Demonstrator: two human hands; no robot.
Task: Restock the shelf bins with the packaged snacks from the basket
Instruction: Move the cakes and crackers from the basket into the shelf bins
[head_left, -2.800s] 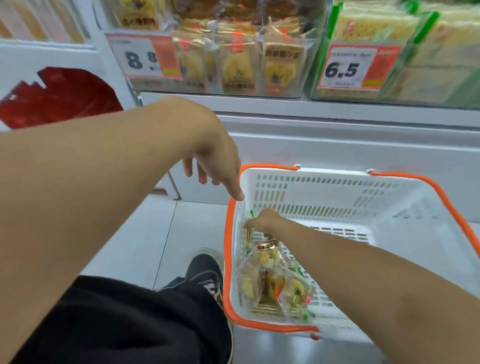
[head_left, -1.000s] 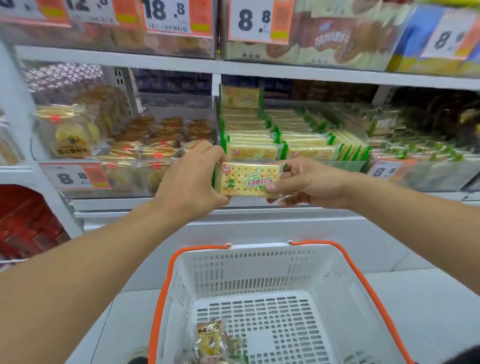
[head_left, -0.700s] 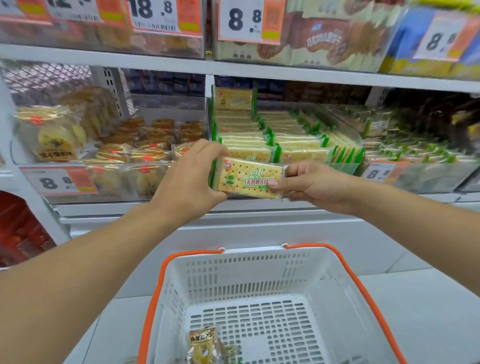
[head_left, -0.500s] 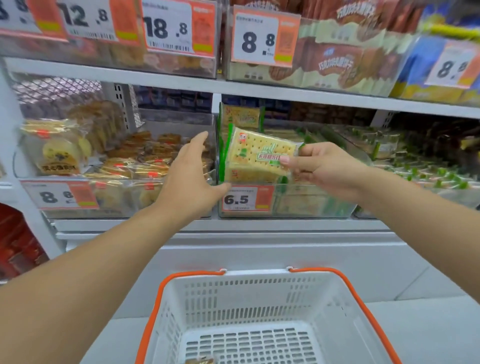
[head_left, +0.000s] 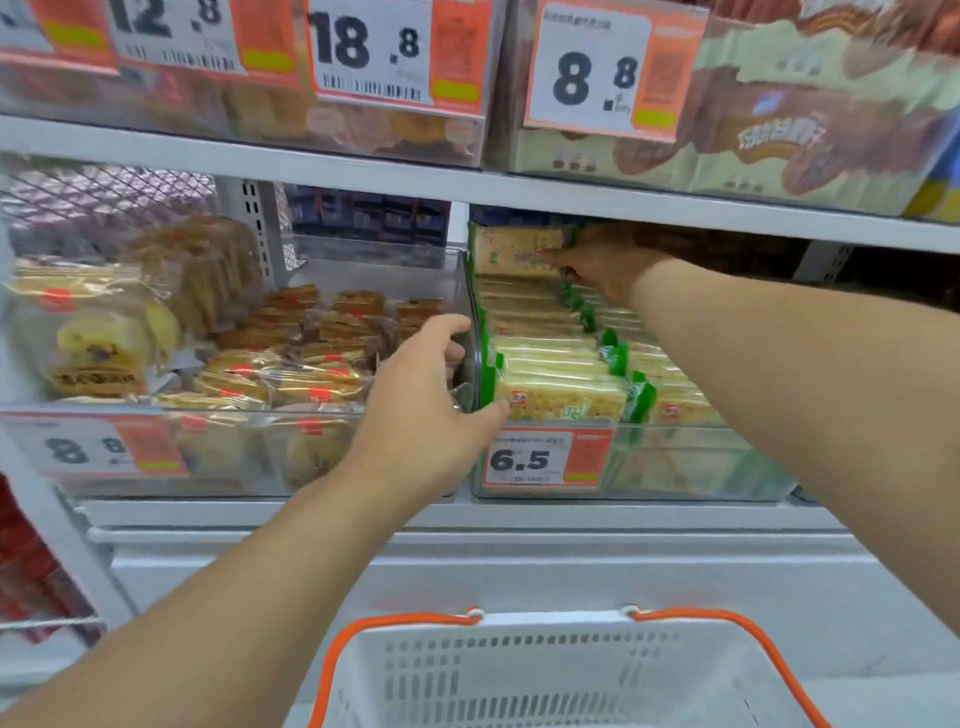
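Note:
A green-edged cracker pack stands upright at the back of the clear cracker bin on the middle shelf. My right hand reaches deep into that bin and pinches the pack's right edge. Rows of the same crackers fill the bin in front of it. My left hand grips the bin's front left corner, with its fingers over the side wall and its thumb by the front pack. The white basket with an orange rim sits below; its contents are out of view.
A neighbouring clear bin at the left holds wrapped cakes. The upper shelf board hangs low over my right hand. Price tags 6.5 and 8.8 mark the bin fronts.
My right hand has carried the cracker pack from the bin's front to its back, under the upper shelf. My left hand has moved onto the bin's front left corner. The camera view has tilted upward.

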